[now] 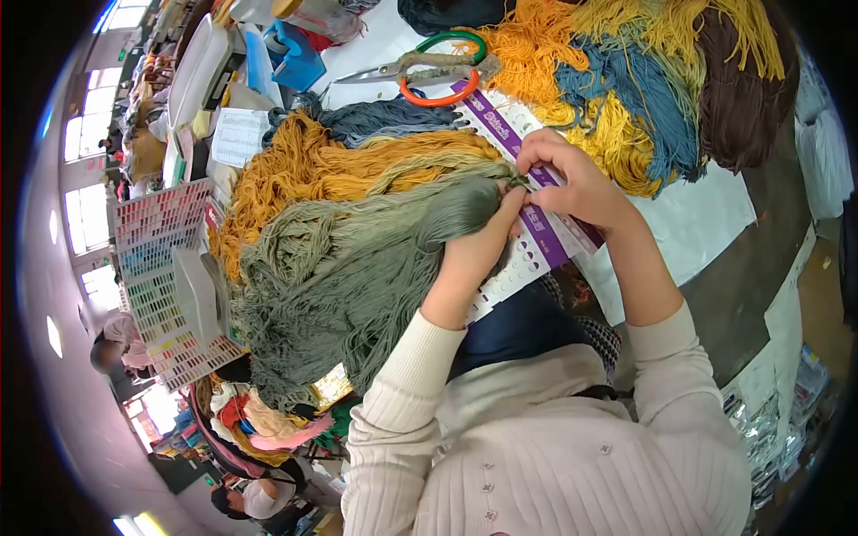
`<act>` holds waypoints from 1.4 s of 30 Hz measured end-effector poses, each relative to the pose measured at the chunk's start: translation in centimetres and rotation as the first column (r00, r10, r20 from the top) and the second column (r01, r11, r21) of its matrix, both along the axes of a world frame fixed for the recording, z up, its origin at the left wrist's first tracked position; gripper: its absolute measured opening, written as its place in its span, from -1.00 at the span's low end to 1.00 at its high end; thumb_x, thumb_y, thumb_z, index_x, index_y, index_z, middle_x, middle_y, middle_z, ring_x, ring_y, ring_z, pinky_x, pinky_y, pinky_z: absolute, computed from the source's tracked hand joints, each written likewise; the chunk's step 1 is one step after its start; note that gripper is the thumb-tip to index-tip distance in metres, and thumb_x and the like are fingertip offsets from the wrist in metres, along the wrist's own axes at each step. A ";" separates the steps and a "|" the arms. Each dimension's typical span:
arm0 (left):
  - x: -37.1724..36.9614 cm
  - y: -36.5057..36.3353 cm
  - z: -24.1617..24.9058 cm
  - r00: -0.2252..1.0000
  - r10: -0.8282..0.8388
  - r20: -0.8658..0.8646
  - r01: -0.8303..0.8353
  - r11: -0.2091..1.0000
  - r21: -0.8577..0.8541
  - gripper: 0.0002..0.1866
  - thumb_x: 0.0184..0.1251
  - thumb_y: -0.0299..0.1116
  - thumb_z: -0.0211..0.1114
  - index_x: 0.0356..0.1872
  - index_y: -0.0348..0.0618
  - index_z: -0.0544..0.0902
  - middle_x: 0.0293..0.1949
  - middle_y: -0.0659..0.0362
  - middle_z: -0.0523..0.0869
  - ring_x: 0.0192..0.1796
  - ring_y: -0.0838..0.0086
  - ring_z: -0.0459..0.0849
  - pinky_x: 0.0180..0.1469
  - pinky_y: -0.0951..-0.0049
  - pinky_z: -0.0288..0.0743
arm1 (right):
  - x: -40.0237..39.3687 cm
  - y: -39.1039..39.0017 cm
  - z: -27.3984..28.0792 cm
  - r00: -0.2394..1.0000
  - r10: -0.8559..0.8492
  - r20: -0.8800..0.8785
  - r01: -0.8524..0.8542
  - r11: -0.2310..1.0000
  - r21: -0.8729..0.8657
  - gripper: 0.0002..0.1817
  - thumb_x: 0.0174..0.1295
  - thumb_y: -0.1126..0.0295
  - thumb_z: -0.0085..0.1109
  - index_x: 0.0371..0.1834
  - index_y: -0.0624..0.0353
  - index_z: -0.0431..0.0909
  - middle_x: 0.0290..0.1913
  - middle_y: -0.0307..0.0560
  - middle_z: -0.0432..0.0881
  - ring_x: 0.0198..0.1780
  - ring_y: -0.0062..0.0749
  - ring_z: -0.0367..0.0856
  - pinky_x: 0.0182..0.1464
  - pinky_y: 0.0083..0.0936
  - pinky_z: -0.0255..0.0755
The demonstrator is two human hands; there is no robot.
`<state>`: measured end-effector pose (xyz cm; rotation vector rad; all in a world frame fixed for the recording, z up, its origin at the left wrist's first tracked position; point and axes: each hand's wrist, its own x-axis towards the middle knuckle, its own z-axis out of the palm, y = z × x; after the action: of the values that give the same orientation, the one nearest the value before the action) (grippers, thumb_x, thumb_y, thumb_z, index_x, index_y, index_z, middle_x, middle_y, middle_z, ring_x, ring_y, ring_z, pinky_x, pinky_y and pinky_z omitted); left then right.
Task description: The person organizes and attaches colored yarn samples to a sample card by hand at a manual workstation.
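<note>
A long white and purple card with punched holes [547, 234] lies in front of me, "Stitch" printed near its far end. My left hand [478, 246] is closed on a thick bundle of grey-green thread [460, 213], which drapes over its back and trails off to the left. Close by at the card, my right hand [576, 183] has its thumb and fingers pinched on the thread where it meets the card's edge. Fingertips of both hands nearly touch there. Left of the card, light green thread [357, 210], mustard thread [331, 156] and dark blue thread [384, 118] are spread out.
Scissors with green and orange handles [420, 71] lie beyond the card. Yellow thread [617, 147], blue thread [626, 98] and dark brown thread [746, 98] are heaped at the far right. A white slotted basket [170, 277] and a blue holder [293, 55] stand left. People are in the background.
</note>
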<state>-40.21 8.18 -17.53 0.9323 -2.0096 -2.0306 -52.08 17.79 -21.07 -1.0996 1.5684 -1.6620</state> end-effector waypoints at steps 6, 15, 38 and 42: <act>-0.3 0.2 -0.4 0.986 0.125 0.108 -0.135 0.987 0.089 -0.84 0.03 -0.41 0.09 -0.63 -0.26 0.49 -0.70 0.26 0.48 -0.68 0.65 0.41 -0.60 0.65 0.26 | 1.1 -0.5 -0.4 0.962 -0.127 -0.241 0.148 0.986 0.072 -0.75 -0.41 0.42 0.12 -0.55 0.22 0.42 -0.35 -0.09 0.34 -0.26 -0.28 0.35 -0.18 -0.52 0.24; 4.1 -2.0 2.0 0.970 0.043 0.239 -0.080 0.985 0.150 -0.89 -0.02 -0.46 0.13 -0.55 -0.32 0.51 -0.64 0.21 0.54 -0.72 0.67 0.33 -0.66 0.70 0.17 | 2.6 -0.5 0.3 0.820 -0.208 -0.533 0.309 0.945 0.107 -0.76 -0.43 0.38 0.15 -0.55 0.09 0.43 -0.35 -0.14 0.34 -0.19 -0.26 0.31 -0.13 -0.41 0.09; 3.4 -1.8 1.0 0.998 0.013 -0.055 -0.005 0.991 0.136 -0.79 0.19 -0.43 0.03 -0.22 -0.32 0.52 -0.63 0.23 0.50 -0.61 0.68 0.37 -0.54 0.74 0.24 | 1.2 0.5 -0.3 0.903 0.053 -0.426 -0.027 0.997 0.066 -0.92 -0.11 0.44 0.06 -0.50 0.13 0.40 -0.43 -0.27 0.40 -0.30 -0.46 0.35 -0.20 -0.54 0.12; 2.5 -0.5 -1.2 0.991 -0.124 0.041 0.128 0.984 -0.121 -0.88 0.16 -0.48 0.05 -0.38 -0.34 0.50 -0.60 0.24 0.51 -0.63 0.63 0.47 -0.58 0.67 0.30 | 0.8 1.1 -0.3 0.954 0.104 0.280 -0.131 0.988 0.080 -0.93 -0.01 0.53 0.00 -0.43 0.18 0.38 -0.47 -0.34 0.37 -0.39 -0.69 0.31 -0.30 -0.72 0.19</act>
<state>-37.75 7.70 -18.71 0.8407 -2.2361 -1.9359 -51.26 18.85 -21.37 -0.8531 1.3631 -1.5654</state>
